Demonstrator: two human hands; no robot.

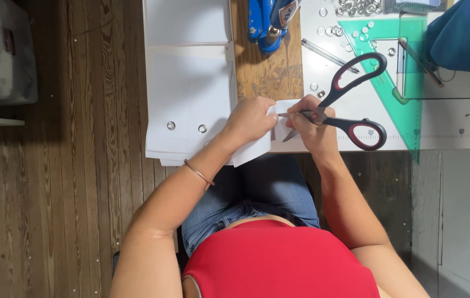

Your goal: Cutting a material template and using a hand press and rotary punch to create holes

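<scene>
My left hand [251,118] pinches a small white piece of paper [285,106] at the near edge of the work surface. My right hand [313,128] grips a pair of black-and-red scissors [356,74] close to the pivot, not by the handle loops. The scissors are spread wide, with one blade lying across the paper toward my left fingers and the other pointing down to the left. Both handle loops stick out to the right of the hand.
A stack of white sheets [188,83] with two metal eyelets [171,125] lies left of my hands. Behind are a wooden board [271,74], blue eyelet pliers [268,25], a pen [328,54], several loose eyelets [356,6], a green set square [409,72] and blue cloth [466,33].
</scene>
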